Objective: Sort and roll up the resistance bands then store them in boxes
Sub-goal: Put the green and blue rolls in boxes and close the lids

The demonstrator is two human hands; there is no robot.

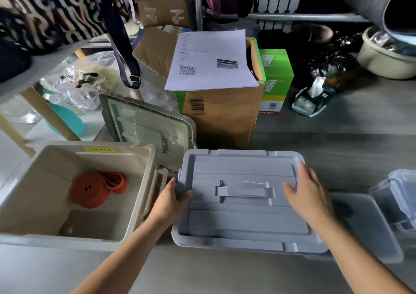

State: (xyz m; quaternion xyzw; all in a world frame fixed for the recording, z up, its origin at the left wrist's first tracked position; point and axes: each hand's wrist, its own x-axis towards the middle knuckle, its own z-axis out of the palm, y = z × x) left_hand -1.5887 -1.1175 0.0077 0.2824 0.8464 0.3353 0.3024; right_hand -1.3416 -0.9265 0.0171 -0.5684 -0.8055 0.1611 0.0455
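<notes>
A grey lid with a flat handle (245, 206) lies over a box in front of me. My left hand (172, 200) grips the lid's left edge, thumb on top and fingers curled under. My right hand (308, 192) rests on the lid's right side with fingers spread and fairly straight. To the left stands an open beige box (144, 181) holding a rolled orange resistance band (96, 189). A clear box (380, 226) sits partly under the lid's right side; a dark shape shows inside it.
A beige lid (146, 122) leans behind the beige box. A cardboard carton (222, 113) with a printed sheet (211, 61) on top stands behind. A green box (278, 77), tissue pack (313, 97), basin (387, 55) and another clear container (398, 194) lie to the right.
</notes>
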